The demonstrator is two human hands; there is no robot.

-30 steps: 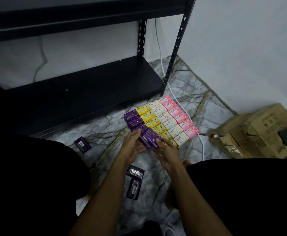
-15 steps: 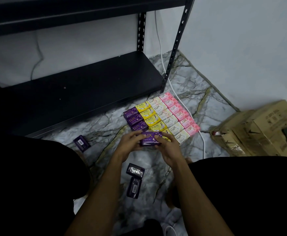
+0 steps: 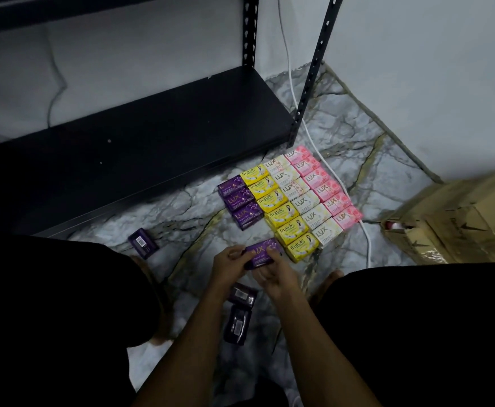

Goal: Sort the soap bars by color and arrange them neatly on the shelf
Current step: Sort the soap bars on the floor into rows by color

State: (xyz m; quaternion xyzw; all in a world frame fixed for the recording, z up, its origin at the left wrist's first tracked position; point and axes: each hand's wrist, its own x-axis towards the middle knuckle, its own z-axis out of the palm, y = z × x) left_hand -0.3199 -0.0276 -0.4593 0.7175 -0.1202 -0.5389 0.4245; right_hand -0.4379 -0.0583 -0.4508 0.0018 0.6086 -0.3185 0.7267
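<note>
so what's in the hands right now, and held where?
One purple soap bar, held between both hands: left hand at its left end, right hand at its lower right edge. Label faces up.

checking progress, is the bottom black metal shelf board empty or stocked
Empty: the bottom black metal shelf board shows bare; the boxed soap bars sit on the floor.

Honestly a lot was lost in the dark here. Both knees were just black shapes, and the shelf [image 3: 140,136] ran off the left edge. The cardboard box [image 3: 461,221] got cut by the right edge, its print too blurry to read. The left hand [image 3: 228,267] and right hand [image 3: 275,277] covered part of the purple soap bar [image 3: 259,254]. The two dark packets [image 3: 239,311] under the wrists were possibly more soap.
</note>
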